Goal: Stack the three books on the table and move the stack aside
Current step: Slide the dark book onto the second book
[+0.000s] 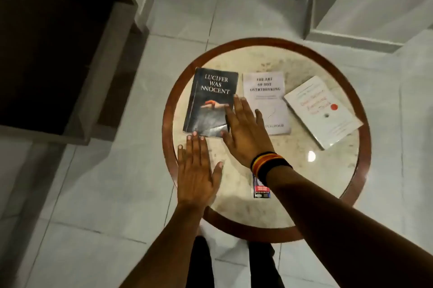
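Marble-patterned and round, the worktop (269, 208) has a reddish-brown wooden rim and carries three paperback books lying flat in a row, none stacked. The dark "Lucifer Was Innocent" book (210, 100) lies at the left, its lower cover creased; the pale "The Art of Not Overthinking" book (262, 90) lies just beside it in the middle; the white book with a red dot (322, 111) lies tilted at the right. Two hands are spread flat, gripping nothing: the left hand (195, 170) rests near the dark book's lower edge, and the right hand (246, 130), wearing a striped black, red and yellow wristband (269, 163), overlaps the dark and pale books. One small blue and red box (261, 189) shows beneath the right wrist. Glossy white tiles cover the floor (93, 182).
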